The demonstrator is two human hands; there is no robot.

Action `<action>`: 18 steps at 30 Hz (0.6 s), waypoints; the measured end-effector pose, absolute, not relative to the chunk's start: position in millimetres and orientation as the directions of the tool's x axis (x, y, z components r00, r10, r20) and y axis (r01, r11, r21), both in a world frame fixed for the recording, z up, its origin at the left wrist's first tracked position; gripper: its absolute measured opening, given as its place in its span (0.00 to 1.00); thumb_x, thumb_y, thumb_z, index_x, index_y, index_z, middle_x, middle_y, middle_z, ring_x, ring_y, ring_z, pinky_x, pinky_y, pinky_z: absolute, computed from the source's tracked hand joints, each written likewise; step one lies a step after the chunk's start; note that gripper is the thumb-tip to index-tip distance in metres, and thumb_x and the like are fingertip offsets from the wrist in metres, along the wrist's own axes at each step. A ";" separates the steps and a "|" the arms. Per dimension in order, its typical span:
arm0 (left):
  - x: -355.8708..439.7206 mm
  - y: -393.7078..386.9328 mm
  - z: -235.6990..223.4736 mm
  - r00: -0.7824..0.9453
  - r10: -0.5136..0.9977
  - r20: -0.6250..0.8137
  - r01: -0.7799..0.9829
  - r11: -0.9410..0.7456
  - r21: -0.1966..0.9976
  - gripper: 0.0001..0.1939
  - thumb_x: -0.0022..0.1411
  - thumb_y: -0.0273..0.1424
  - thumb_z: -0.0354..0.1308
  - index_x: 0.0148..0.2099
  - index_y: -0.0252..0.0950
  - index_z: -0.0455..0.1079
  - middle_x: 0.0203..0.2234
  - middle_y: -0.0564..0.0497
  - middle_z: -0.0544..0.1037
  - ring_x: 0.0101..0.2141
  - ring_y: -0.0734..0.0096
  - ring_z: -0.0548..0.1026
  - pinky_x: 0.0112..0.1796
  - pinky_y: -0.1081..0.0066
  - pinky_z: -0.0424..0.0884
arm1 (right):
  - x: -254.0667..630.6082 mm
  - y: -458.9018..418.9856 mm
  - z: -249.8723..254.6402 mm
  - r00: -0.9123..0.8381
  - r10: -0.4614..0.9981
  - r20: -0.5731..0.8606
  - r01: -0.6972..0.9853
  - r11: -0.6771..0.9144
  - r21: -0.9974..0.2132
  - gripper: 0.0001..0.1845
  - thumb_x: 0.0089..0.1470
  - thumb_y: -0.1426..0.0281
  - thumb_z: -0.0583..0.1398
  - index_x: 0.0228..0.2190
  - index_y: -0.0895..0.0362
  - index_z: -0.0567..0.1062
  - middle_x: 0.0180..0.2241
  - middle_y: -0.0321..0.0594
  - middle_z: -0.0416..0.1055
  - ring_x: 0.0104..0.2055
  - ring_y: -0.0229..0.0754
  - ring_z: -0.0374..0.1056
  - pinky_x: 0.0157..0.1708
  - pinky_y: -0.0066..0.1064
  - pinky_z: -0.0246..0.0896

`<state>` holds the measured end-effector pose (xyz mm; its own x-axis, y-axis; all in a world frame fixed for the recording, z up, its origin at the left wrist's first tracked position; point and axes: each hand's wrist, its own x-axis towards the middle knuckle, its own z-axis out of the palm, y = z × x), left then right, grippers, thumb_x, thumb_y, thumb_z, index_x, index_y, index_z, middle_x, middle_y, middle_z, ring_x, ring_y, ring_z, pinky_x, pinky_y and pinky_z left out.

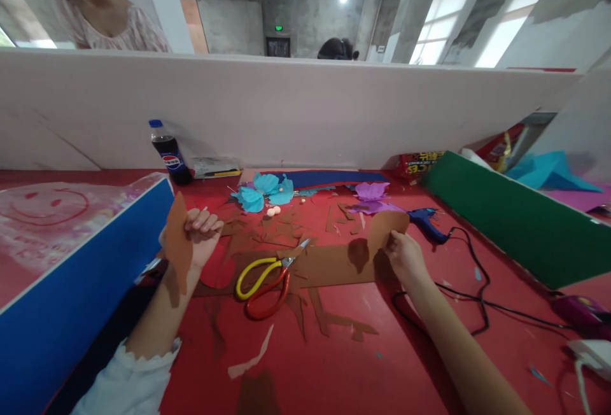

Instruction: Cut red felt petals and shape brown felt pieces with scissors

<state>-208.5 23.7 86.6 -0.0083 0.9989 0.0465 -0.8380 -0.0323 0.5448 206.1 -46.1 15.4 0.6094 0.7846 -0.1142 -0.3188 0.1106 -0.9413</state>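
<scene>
My left hand [204,232] is raised at the left, its fingers closed on a pointed brown sheet piece [178,240] that hangs beside the wrist. Pinched in my right hand [405,254] is a rounded brown sheet piece [384,227], held just above the table. Its shadow falls on a long brown strip [331,267] lying flat below. Between my hands, scissors [272,281] with one yellow and one red handle loop rest across the strip, touched by neither hand. Brown offcuts [281,227] are scattered around them.
A blue glue gun [428,224] lies right of my right hand, its black cord looping across the table. Blue [102,275] and green [506,224] boards stand at the sides. Cyan [265,192] and purple [372,192] paper flowers and a cola bottle [170,154] are at the back.
</scene>
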 end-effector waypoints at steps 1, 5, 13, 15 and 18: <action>-209.3 25.3 84.3 -0.012 0.996 0.090 -0.857 -0.057 0.513 0.18 0.57 0.31 0.49 0.18 0.34 0.49 0.12 0.58 0.58 0.16 0.81 0.57 0.23 0.77 0.58 | 204.2 -46.9 14.9 0.601 0.793 -0.100 -0.276 0.088 -0.957 0.07 0.36 0.68 0.58 0.22 0.56 0.64 0.17 0.30 0.63 0.18 0.33 0.61 0.17 0.24 0.56; -212.1 30.0 77.0 -0.002 0.980 0.200 -0.907 -0.087 0.412 0.17 0.55 0.27 0.50 0.18 0.34 0.48 0.13 0.58 0.59 0.17 0.81 0.59 0.22 0.77 0.58 | 199.6 -46.9 8.3 0.544 0.837 -0.062 -0.099 -0.009 -0.995 0.09 0.38 0.65 0.57 0.25 0.58 0.67 0.18 0.33 0.66 0.19 0.37 0.62 0.19 0.27 0.57; -213.1 30.8 76.6 -0.022 0.988 0.151 -0.880 -0.091 0.466 0.17 0.56 0.28 0.48 0.18 0.34 0.47 0.13 0.58 0.58 0.16 0.82 0.57 0.22 0.77 0.58 | 204.7 -45.7 0.1 0.436 0.858 0.272 0.581 -0.038 -0.813 0.12 0.45 0.67 0.49 0.26 0.59 0.70 0.24 0.41 0.69 0.28 0.42 0.63 0.29 0.31 0.57; -212.0 30.7 76.7 -0.033 0.991 0.131 -0.861 -0.094 0.499 0.18 0.56 0.30 0.48 0.18 0.34 0.46 0.13 0.58 0.57 0.16 0.81 0.57 0.21 0.77 0.58 | 203.2 -47.6 3.3 0.411 0.853 0.322 0.671 -0.044 -0.740 0.12 0.47 0.68 0.48 0.26 0.59 0.69 0.24 0.42 0.69 0.27 0.42 0.63 0.28 0.30 0.55; -210.2 30.6 77.0 -0.002 0.990 0.144 -0.862 -0.074 0.502 0.18 0.56 0.30 0.46 0.18 0.35 0.46 0.13 0.57 0.56 0.16 0.80 0.56 0.20 0.76 0.58 | 199.2 -50.4 8.4 0.377 0.857 0.351 0.746 -0.057 -0.663 0.11 0.48 0.69 0.46 0.25 0.58 0.67 0.23 0.42 0.68 0.26 0.42 0.62 0.25 0.29 0.53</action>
